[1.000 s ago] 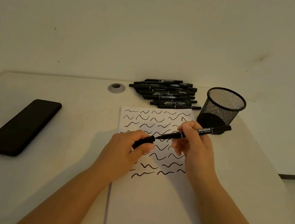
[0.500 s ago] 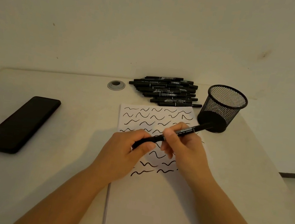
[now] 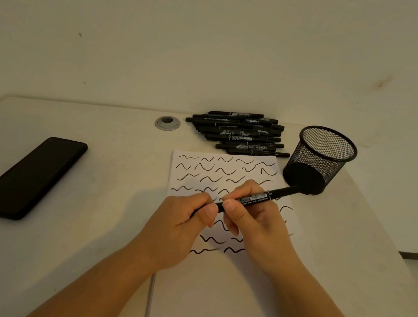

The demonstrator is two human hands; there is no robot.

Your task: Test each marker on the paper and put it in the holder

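Observation:
A black marker (image 3: 261,196) lies slanted above the white paper (image 3: 210,293), held by both hands. My right hand (image 3: 255,224) grips its barrel, thumb and fingers curled round it. My left hand (image 3: 182,224) pinches the marker's near end, where the cap sits; the tip is hidden. The paper carries several rows of black wavy test strokes. A black mesh holder (image 3: 320,160) stands at the paper's far right corner, with no marker visible inside. A pile of several black markers (image 3: 238,133) lies behind the paper.
A black phone (image 3: 29,177) lies on the left of the white table (image 3: 82,248). A round grey cable grommet (image 3: 167,123) sits near the back edge. The wall rises right behind the table; the table's right edge drops off past the holder.
The hands have come together: the marker's near end has slid into the cap held by my left hand. The right hand moved left along the barrel.

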